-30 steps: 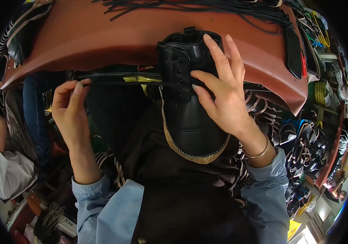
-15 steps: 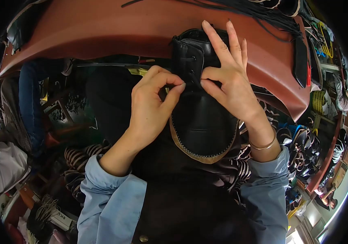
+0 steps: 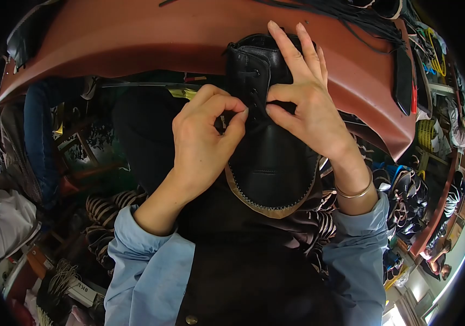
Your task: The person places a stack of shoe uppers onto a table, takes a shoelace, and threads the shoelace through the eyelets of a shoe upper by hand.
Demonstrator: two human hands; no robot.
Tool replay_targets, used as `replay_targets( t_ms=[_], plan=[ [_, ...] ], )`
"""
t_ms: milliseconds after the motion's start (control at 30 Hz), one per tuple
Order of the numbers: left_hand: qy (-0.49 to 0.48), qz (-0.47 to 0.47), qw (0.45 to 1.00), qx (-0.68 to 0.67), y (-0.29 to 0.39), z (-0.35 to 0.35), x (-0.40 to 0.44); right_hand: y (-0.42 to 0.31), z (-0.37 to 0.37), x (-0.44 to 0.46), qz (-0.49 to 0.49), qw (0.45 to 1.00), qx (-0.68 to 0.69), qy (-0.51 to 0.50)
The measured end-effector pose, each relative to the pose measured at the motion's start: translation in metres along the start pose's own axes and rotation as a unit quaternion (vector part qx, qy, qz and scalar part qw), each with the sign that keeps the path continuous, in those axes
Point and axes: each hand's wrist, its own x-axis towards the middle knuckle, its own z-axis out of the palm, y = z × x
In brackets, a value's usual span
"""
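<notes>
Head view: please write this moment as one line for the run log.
left hand: pinched, beside eyelets | right hand: at flap edge, outer fingers spread | boot: black, zigzag stitching around toe

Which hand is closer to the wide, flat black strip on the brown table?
The right. The right hand is left of the strip, not touching it; the left hand is farther left, across the black boot upper.

White box point(image 3: 83, 295): at lower left, beside pale cords point(image 3: 63, 275), bearing a short dark marking point(image 3: 77, 287).
Dark marking: a K, preceded by what looks like an 8 or B (the print is small and tilted, so the character after the K is too unclear to tell).
</notes>
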Motion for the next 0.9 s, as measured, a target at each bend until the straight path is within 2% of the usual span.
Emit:
replay_targets(
  t_ms=[67, 300, 500, 567, 667, 900],
  plan=[
    [-0.009, -0.025, 0.999, -0.024, 0.002, 0.002, 0.001, 0.0, 0.0, 0.001, -0.003, 1.0, 0.003, -0.001],
    [-0.012, -0.024, 1.0, -0.013, 0.004, 0.006, 0.006, 0.0, 0.0, 0.0, -0.002, 1.0, 0.004, 0.002],
    [-0.012, 0.025, 0.999, 0.033, 0.0, 0.007, 0.003, -0.001, -0.001, 0.0, 0.004, 1.0, 0.008, 0.0],
    [-0.052, -0.013, 0.998, 0.025, 0.006, 0.003, 0.001, -0.001, -0.001, 0.0, 0.005, 1.0, 0.007, 0.0],
    [-0.063, -0.016, 0.998, 0.022, 0.007, -0.001, 0.001, -0.001, -0.001, 0.0, 0.004, 1.0, 0.004, 0.001],
    [-0.042, -0.064, 0.996, -0.04, 0.009, -0.002, 0.0, -0.001, -0.001, 0.0, 0.0, 1.0, 0.005, 0.005]
  ],
)
